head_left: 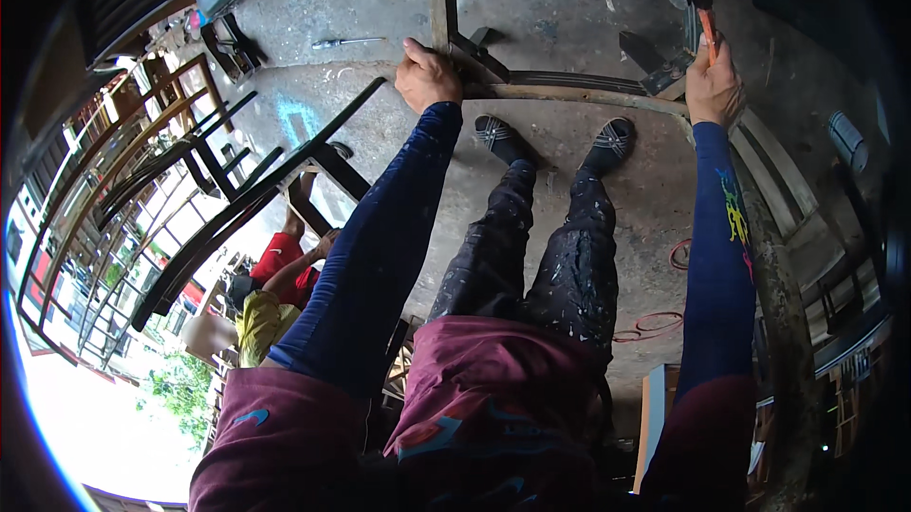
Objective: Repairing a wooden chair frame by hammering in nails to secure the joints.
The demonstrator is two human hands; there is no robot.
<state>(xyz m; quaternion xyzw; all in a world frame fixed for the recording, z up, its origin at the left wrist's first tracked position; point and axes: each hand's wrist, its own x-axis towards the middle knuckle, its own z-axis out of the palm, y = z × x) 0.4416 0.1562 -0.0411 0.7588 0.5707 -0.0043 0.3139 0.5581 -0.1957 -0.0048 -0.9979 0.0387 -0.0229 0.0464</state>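
Head view: right hand on a hammer, left hand at a frame corner

At 2 o'clock, the right hand (pixel 714 90) is closed around the orange handle of a hammer (pixel 707 24), whose head points towards 12 o'clock beside the right post of a wooden frame (pixel 579 94). That frame spans from 12 to 2 o'clock, with a curved rail between two posts. Just before 12 o'clock, the left hand (pixel 427 77) is at the frame's left corner, fingers curled; whether they grip the post cannot be told. The hands are well apart.

At 11 o'clock a screwdriver (pixel 348 42) lies on the grey floor (pixel 560 156). Between 9 and 10 o'clock stands a dark curved frame (pixel 270 170), near a co-worker in red (pixel 282 256). Red loops of cord (pixel 657 326) lie at 4 o'clock.
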